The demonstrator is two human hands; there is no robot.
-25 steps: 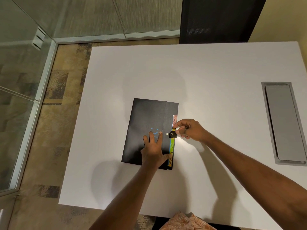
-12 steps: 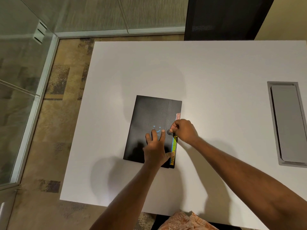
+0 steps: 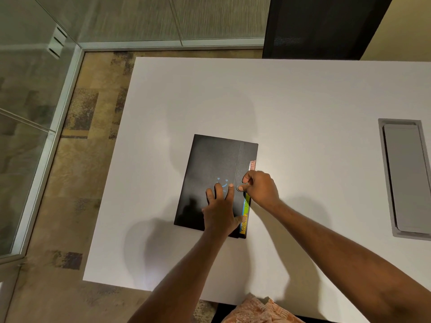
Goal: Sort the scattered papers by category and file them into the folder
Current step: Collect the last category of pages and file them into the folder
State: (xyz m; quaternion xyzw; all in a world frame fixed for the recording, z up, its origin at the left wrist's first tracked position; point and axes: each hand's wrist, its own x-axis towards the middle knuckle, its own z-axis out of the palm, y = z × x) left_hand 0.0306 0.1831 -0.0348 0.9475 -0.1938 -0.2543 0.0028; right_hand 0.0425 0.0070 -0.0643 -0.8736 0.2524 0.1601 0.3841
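A black folder [image 3: 210,164] lies closed on the white table [image 3: 291,94], with coloured index tabs [image 3: 245,217] (pink, blue, green, yellow) sticking out along its right edge. My left hand [image 3: 220,209] rests flat on the cover, fingers spread, pressing it down. My right hand [image 3: 261,186] is at the folder's right flap, its thumb and fingers pinched on the small round snap clasp [image 3: 239,188]. No loose papers are in sight.
A grey recessed cable hatch [image 3: 405,178] sits in the table at the right. A black chair back [image 3: 321,26] stands beyond the far edge. Glass walls and patterned carpet [image 3: 77,148] lie to the left. Orange patterned cloth [image 3: 258,311] shows at the near edge.
My right hand has brought the black clasp flap from the folder's right edge onto the cover and now presses it there. The left hand has stayed flat on the folder.
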